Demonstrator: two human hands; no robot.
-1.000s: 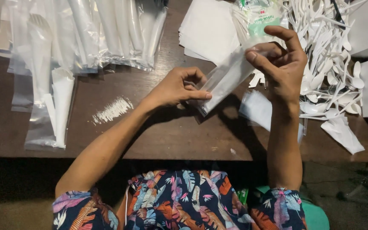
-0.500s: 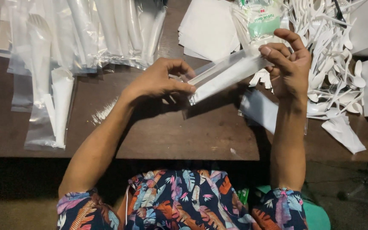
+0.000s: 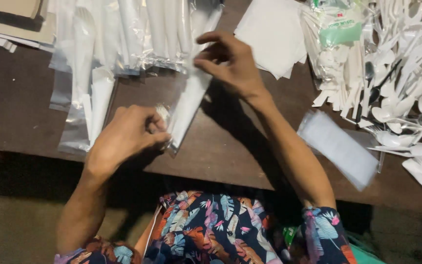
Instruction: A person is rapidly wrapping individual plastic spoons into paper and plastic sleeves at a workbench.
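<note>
While my left hand (image 3: 125, 134) pinches the lower end of a long clear packet (image 3: 186, 105), my right hand (image 3: 230, 63) grips its top above the brown surface (image 3: 230, 146). I judge it light, floppy, slippery; hold the ends.

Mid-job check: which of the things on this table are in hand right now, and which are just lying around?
In hand:
left hand pinching the lower end of the clear sleeve pack
right hand gripping its upper end

Lying about:
filled clear packs
white paper napkins
loose white plastic spoons
stack of empty clear sleeves
cardboard sheets
</note>
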